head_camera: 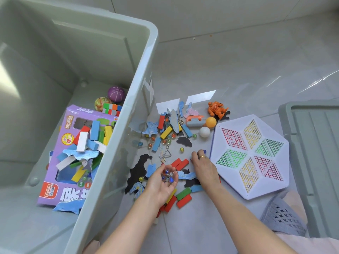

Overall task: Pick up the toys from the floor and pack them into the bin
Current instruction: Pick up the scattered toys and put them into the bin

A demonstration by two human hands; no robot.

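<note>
Head view: bin contains purple box, coloured blocks, balls. Left hand cups marbles; right hand pinches a floor marble.

Plastic, glass, tile

Bin: matt plastic, smooth. Marbles: glossy glass. Floor: glossy tile. Blocks: painted wood, matt.

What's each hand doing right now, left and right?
Left hand: palm up, cupped around a handful of marbles.
Right hand: palm down, fingertips reaching a blue marble on the floor; grip not clear.
</note>
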